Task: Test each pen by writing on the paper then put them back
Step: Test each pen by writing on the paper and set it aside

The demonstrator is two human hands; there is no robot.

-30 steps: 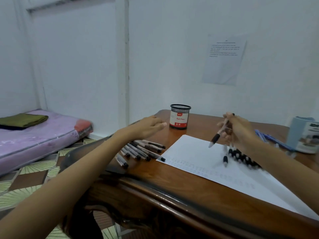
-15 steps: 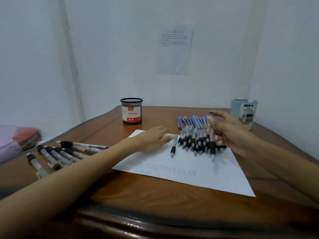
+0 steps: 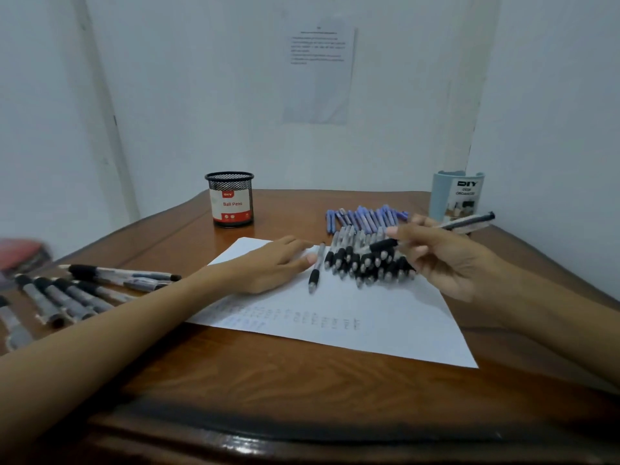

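right hand (image 3: 446, 260) pinches one pen (image 3: 469, 222), grip end toward 9 o'clock, over black-grip pile (image 3: 365, 263) on paper (image 3: 385, 317) | left hand (image 3: 275, 266) flat, fingers straight, on paper | loose pen (image 3: 317, 266) at its 3 o'clock | blue pens (image 3: 365, 216) 12 o'clock of paper | mesh cup (image 3: 229, 199) 11 | organizer (image 3: 456, 196) 1

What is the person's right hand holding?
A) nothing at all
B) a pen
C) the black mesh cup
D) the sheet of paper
B: the right hand pinches a black-grip pen, held above the pile of pens, while the left hand lies flat on the paper.
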